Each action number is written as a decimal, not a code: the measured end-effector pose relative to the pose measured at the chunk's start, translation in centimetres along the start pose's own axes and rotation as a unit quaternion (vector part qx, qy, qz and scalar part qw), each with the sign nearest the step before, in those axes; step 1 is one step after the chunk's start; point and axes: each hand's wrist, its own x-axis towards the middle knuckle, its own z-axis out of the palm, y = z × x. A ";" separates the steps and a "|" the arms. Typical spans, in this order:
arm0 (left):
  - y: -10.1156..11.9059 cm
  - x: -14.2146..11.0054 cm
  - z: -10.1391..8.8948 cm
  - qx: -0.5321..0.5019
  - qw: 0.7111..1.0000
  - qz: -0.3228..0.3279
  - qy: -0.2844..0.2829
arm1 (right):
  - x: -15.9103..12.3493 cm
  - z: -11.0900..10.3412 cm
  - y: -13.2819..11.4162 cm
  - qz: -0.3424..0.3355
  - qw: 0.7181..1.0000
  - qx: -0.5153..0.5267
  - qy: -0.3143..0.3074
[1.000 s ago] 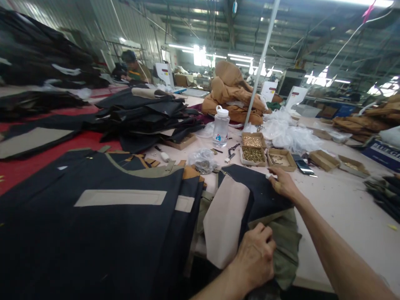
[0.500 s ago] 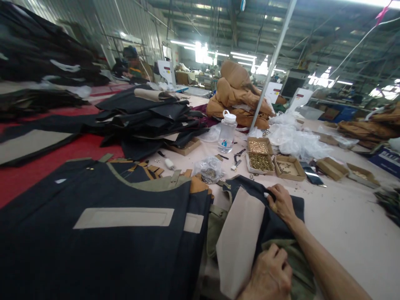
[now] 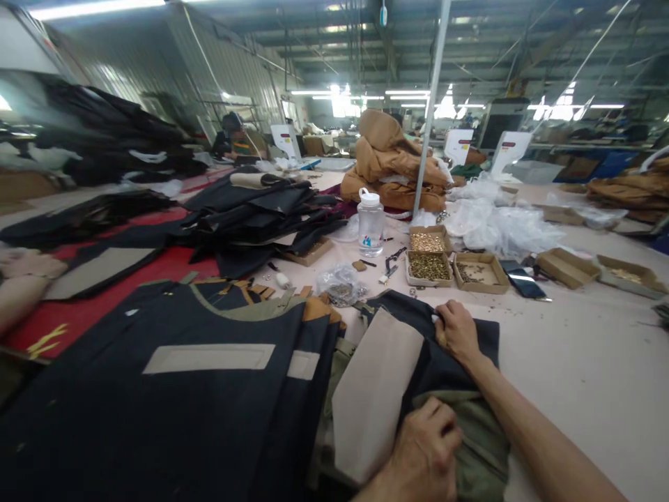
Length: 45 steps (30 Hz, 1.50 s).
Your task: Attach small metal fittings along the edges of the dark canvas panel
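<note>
A dark navy garment piece point(image 3: 486, 345) with a long beige patch point(image 3: 373, 394) and olive lining point(image 3: 481, 432) lies in front of me at the right. My right hand point(image 3: 457, 331) pinches its far edge, near a small white spot on the cloth. Lower down, my left hand point(image 3: 426, 446) is closed with curled fingers on the cloth, where navy meets olive; its fingertips are partly hidden. Beside the garment, on the left, spreads a stack of similar navy pieces point(image 3: 209, 418), the top one bearing a beige strip point(image 3: 209, 358).
Small boxes of brass-coloured fasteners point(image 3: 429, 268), a bag of metal parts point(image 3: 342, 286) and a water bottle point(image 3: 370, 223) stand beyond the garment. Dark cloth point(image 3: 251, 216) and brown garments point(image 3: 389, 164) are heaped farther back. Another person's hand point(image 3: 31, 265) is at the left edge.
My view has swung left, so the scene sits differently in the picture. Another person's hand and forearm now show at the left edge. Both my hands keep their places on the garment.
</note>
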 end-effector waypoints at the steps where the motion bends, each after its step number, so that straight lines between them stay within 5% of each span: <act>1: 0.1 0.1 -0.1 -0.004 1.000 0.001 0.007 | 0.1 -0.1 0.0 0.004 1.000 0.001 0.001; 15: -0.9 0.8 0.3 -0.005 0.998 0.013 0.058 | 1.5 -1.5 -0.5 0.045 0.999 0.008 -0.022; 35: -1.9 -0.1 2.6 0.045 0.987 0.076 0.131 | 0.2 0.9 0.4 -0.023 0.995 0.100 -0.009; 45: 0.1 1.5 0.1 -0.150 0.983 -0.042 0.100 | 0.1 0.6 2.9 0.036 0.995 0.094 -0.023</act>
